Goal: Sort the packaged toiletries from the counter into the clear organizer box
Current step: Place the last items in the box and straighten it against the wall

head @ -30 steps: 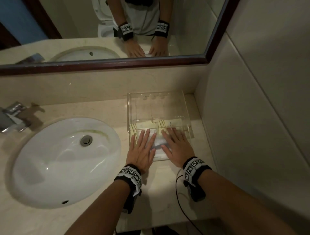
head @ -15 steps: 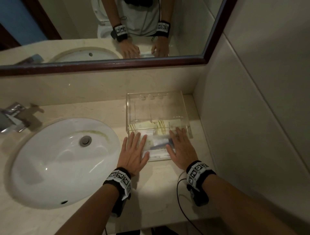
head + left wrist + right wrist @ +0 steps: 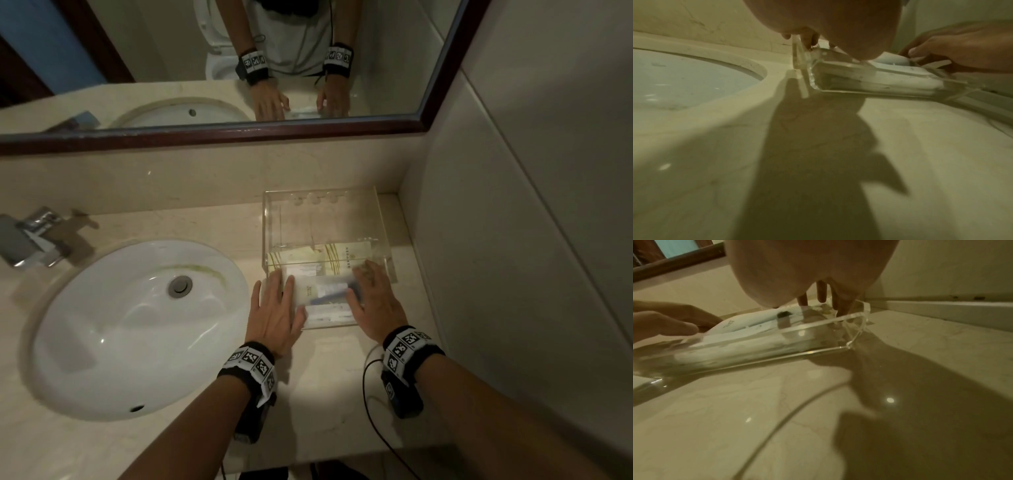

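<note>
The clear organizer box [image 3: 329, 324] stands on the beige counter right of the sink, its lid [image 3: 322, 219] upright behind it. White and cream toiletry packets [image 3: 325, 291] lie inside. My left hand [image 3: 277, 291] lies flat on the box's left edge, fingers straight. My right hand [image 3: 370, 284] lies flat on the right edge, fingers reaching over the wall. In the left wrist view, my fingers [image 3: 807, 39] touch the box's [image 3: 879, 81] left wall. The right wrist view shows my fingers [image 3: 822, 292] pointing down inside the box [image 3: 777, 344], beside the packets [image 3: 748, 324].
A white oval sink [image 3: 137, 325] takes up the counter's left, with a chrome faucet [image 3: 30, 236] beyond it. A framed mirror [image 3: 239, 68] hangs behind. The side wall [image 3: 513, 240] runs close along the box's right. A black cable [image 3: 368, 394] trails from my right wrist.
Both hands have slid apart from over the packets in the middle of the box to its left and right edges. The box has stayed in place.
</note>
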`<state>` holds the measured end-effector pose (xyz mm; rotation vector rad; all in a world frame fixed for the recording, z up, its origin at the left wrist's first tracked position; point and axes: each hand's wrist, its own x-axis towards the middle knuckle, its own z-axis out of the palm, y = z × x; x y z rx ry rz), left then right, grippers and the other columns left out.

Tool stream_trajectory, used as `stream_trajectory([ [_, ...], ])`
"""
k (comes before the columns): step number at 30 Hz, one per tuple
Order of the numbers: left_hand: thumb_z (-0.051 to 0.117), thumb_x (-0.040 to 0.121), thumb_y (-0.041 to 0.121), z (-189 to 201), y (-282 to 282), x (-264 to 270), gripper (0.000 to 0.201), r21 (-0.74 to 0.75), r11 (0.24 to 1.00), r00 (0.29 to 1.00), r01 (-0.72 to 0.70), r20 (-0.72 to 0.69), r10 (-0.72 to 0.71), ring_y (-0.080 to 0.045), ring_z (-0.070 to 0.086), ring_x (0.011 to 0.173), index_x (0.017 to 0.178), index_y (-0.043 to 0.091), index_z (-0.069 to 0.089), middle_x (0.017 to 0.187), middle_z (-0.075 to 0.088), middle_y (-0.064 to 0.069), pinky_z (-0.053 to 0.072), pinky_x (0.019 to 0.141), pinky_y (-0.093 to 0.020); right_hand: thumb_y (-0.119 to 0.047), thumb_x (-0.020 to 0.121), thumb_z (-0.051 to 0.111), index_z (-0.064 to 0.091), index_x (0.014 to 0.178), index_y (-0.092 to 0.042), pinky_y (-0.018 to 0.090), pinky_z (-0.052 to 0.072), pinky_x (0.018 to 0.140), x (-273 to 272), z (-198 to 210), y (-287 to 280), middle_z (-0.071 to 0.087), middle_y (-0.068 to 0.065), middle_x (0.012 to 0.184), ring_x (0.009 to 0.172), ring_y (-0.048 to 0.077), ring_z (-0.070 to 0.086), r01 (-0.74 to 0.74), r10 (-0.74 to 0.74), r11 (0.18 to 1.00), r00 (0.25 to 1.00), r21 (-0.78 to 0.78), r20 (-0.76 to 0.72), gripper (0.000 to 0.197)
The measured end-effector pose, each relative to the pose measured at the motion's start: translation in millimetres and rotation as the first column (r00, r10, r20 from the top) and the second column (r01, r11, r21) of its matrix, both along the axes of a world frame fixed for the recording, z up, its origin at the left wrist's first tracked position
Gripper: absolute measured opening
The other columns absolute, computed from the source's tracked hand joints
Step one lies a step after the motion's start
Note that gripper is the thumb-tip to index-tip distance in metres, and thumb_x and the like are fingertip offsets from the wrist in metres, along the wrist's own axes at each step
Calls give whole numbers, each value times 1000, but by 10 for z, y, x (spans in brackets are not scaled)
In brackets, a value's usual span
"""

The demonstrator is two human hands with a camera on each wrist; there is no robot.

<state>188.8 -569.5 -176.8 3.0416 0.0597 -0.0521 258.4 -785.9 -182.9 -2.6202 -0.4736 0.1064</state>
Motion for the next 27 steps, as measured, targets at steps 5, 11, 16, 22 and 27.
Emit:
stream_trajectory([
  [5, 32, 88, 41, 56, -81, -68, 48, -48, 999, 999, 26, 32, -24, -23, 54, 109, 124, 12, 47, 118, 54, -7, 35, 104, -45, -40, 93, 43, 47, 124, -20, 41, 49, 100, -81, 48, 79, 43, 8, 137, 131, 27, 39, -43, 49, 996, 996, -77, 77, 37],
  [11, 30, 88, 42, 24, -63, -19, 58, -38, 999, 1000, -4, -6, 4, -24, 52, 115, 135, 10, 41, 123, 52, -9, 34, 108, -47, -52, 93, 36, 37, 140, -21, 42, 40, 110, -97, 33, 131, 36, 8, 149, 143, 28, 28, -86, 87, 986, 996, -142, 1, 57],
  [16, 32, 90, 52, 31, -89, -70, 66, -51, 998, 999, 35, 14, -34, -28, 42, 132, 143, 13, 33, 144, 40, -13, 29, 109, -45, -52, 96, 34, 31, 148, -20, 45, 23, 120, -155, 66, 95, 26, 6, 158, 148, 24, 19, -178, 195, 963, 979, -204, 66, 61],
  [22, 14, 96, 51, -146, -281, 55, 63, -40, 992, 993, 119, -9, -119, -25, 4, 149, 153, 25, 3, 160, -1, -6, 5, 116, -50, -51, 101, 17, 2, 155, -33, 46, -3, 121, -205, -14, 164, -5, -2, 164, 150, 18, -13, -217, 215, 945, 976, -245, -36, 59],
  [27, 11, 95, 54, -142, -233, 51, 63, -24, 993, 993, 116, -24, -117, -26, 2, 148, 152, 28, 1, 160, -4, -7, 5, 116, -52, -54, 99, 15, 1, 155, -34, 50, 4, 122, -168, -81, 50, -7, -1, 164, 150, 20, -10, -175, 174, 949, 984, -261, -28, 61],
])
